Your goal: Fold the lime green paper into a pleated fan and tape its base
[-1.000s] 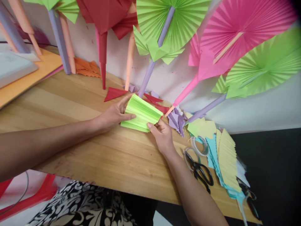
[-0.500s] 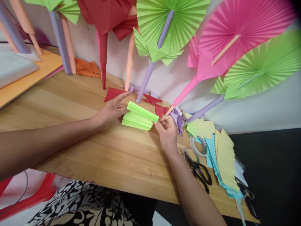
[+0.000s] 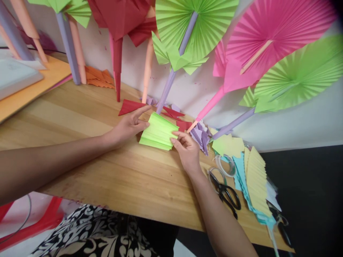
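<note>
A sheet of light green pleated paper [image 3: 160, 131] lies partly spread between my hands, just above or on the wooden table. My left hand [image 3: 130, 126] is at its left edge, thumb on the paper and index finger stretched out past the upper corner. The other left fingers are largely hidden, but the hand appears to hold that edge. My right hand [image 3: 189, 151] pinches the right edge between thumb and fingers. Close behind the paper lie red paper scraps [image 3: 131, 106] and a folded purple paper piece [image 3: 200, 137].
Green fans [image 3: 197, 32] and a pink fan [image 3: 278, 32] on paper sticks lean against the wall. Black-handled scissors [image 3: 227, 194], a tape roll [image 3: 226, 166] and yellow pleated paper [image 3: 255, 182] lie at right. A white box [image 3: 18, 78] sits at left on orange paper [image 3: 56, 73].
The green paper's raised upper pleats have opened down into a flatter spread. My right hand has shifted slightly left and down along its edge; my left hand has moved slightly right.
</note>
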`<control>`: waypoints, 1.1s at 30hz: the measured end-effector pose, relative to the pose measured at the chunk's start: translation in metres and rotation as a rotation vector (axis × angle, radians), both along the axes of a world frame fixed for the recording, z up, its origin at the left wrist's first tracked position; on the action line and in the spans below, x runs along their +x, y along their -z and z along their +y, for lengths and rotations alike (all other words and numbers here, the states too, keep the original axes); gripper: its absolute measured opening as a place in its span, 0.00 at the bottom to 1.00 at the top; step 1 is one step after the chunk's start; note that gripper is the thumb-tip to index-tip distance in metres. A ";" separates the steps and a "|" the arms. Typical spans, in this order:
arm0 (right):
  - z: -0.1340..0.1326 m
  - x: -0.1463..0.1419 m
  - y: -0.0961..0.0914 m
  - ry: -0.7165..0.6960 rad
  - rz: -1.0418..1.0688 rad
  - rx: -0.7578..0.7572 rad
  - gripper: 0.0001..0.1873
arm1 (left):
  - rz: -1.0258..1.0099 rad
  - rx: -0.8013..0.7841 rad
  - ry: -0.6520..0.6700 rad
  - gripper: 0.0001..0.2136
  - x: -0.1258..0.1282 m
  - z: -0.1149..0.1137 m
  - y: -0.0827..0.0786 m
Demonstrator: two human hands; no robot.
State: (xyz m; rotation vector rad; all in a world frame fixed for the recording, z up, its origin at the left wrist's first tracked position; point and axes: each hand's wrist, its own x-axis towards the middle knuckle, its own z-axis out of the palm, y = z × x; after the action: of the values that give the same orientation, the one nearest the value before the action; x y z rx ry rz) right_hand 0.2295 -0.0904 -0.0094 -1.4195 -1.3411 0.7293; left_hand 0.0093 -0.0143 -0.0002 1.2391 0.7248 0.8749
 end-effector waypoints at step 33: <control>-0.005 -0.001 -0.004 0.069 -0.056 0.135 0.07 | 0.018 0.189 0.118 0.22 -0.002 -0.001 0.001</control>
State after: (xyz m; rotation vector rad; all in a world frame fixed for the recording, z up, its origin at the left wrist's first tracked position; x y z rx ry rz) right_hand 0.2285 -0.0959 -0.0050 -1.3795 -1.3523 0.5471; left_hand 0.0070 -0.0156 -0.0009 1.4445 0.5869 0.8505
